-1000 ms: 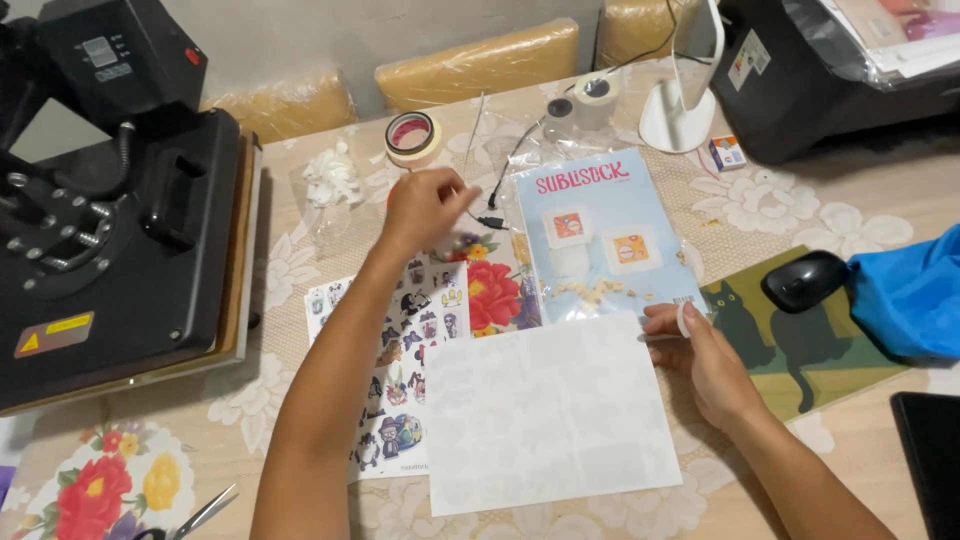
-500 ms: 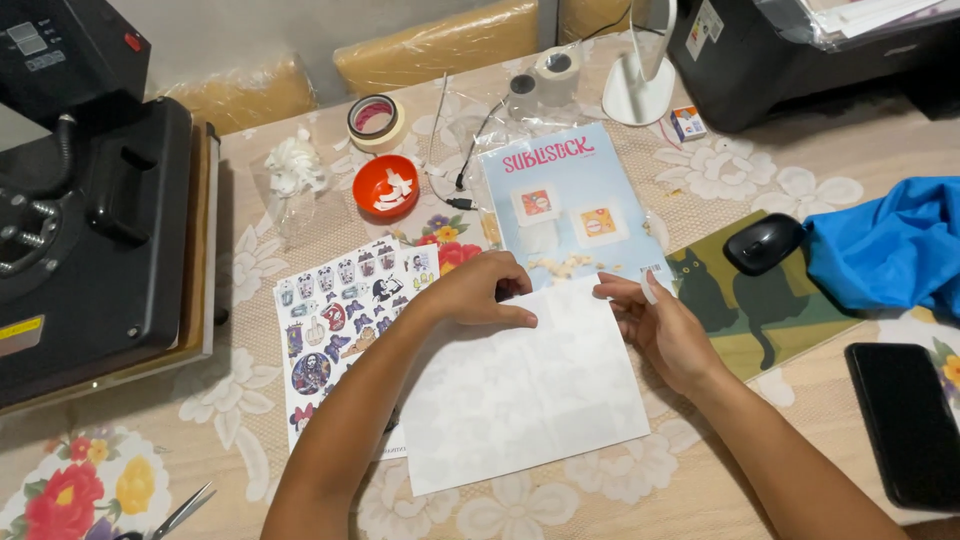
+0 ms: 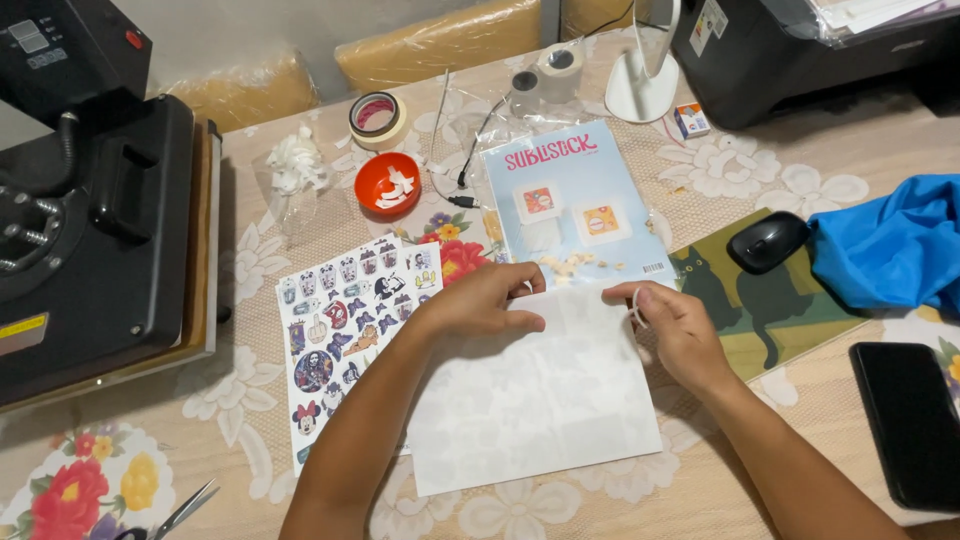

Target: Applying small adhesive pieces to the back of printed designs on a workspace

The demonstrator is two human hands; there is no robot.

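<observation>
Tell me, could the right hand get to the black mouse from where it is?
Probably yes. The right hand rests on the white sheet, and the mouse sits just beyond it on the cat mat, with nothing lying between them.
</observation>
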